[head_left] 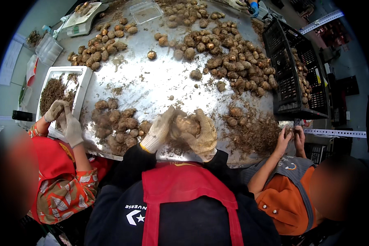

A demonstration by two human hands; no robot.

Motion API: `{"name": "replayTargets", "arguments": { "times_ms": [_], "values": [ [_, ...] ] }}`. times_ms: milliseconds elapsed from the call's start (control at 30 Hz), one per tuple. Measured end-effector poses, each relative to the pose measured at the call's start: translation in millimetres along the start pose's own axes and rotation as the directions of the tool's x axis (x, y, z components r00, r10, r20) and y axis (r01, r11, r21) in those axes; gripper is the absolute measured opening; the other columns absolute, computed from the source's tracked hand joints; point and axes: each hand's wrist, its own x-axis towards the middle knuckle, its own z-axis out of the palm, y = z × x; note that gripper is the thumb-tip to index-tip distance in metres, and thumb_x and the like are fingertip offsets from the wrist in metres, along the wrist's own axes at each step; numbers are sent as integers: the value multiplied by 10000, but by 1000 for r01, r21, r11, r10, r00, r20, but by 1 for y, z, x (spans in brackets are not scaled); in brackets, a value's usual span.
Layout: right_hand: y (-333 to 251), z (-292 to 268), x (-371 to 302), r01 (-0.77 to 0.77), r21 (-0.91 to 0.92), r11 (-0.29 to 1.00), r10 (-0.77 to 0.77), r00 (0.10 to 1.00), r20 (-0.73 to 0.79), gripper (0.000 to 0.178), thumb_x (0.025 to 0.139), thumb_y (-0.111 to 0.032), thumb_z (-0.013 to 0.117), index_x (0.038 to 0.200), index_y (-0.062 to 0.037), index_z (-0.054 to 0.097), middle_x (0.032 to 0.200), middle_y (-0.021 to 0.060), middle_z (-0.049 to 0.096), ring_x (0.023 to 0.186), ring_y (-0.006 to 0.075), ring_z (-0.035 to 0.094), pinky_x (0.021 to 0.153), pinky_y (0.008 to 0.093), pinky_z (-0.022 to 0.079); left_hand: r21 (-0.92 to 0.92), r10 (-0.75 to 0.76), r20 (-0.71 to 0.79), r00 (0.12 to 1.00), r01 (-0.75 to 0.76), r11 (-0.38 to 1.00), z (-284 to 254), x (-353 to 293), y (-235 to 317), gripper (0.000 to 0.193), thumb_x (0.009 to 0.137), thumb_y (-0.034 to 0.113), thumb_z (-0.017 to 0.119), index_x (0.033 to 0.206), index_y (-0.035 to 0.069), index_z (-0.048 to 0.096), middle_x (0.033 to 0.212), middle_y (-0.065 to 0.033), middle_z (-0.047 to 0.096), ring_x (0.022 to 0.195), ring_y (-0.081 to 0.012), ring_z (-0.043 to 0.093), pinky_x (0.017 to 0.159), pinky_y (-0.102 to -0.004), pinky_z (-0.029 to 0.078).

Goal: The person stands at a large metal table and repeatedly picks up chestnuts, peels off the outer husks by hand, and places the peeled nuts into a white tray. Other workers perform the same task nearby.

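Both of my hands wear pale work gloves and meet over the near edge of the metal table. Between them is a brown, rough-skinned taro root (188, 125) with a paler patch. My right hand (205, 137), in a yellowish knitted glove, curls around it from the right. My left hand (160, 130) presses at its left side, fingers together; blur hides some of the contact. Just left of my left hand lies a small pile of taro roots (125, 122). Under my hands there are loose brown root fibres.
A large taro heap (238, 61) spreads toward a black crate (295, 69) at right. A white tray (84, 78) of fibres stands at left. A fibre pile (258, 133) lies right of my hands. Co-workers work at both sides. A scale (82, 20) sits far left.
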Motion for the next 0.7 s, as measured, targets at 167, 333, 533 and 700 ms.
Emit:
{"name": "replayTargets", "arguments": {
  "times_ms": [167,333,533,700],
  "values": [
    [-2,-8,2,-37,-83,996,43,996,82,787,725,-294,806,1357,5,444,1115,167,576,1007,307,567,850,403,483,542,228,140,963,-268,796,-8,-9,-5,314,921,143,572,1202,4,576,1053,-87,647,991,-141,585,888,-289,465],
    [-23,-14,12,-160,-2,987,158,977,142,699,724,-196,805,1327,-24,496,1149,157,568,1079,293,557,903,387,477,464,197,127,972,-234,854,11,-30,19,304,934,119,564,1208,-12,560,1101,-82,631,996,-122,575,869,-271,470],
    [-51,-9,18,-348,358,867,302,936,179,408,831,-96,707,1214,-2,601,1185,155,569,1064,245,592,887,330,496,356,312,23,950,-299,885,16,-29,11,255,949,145,519,1122,-21,605,904,-56,673,796,-102,596,692,-239,484],
    [-50,-5,19,-312,200,929,300,950,86,254,905,-101,614,1126,24,636,1131,138,609,982,184,620,804,275,522,661,471,-60,880,-319,680,33,-36,12,252,935,174,530,1074,0,649,904,-96,681,828,-150,642,734,-267,505]
  ]
}}
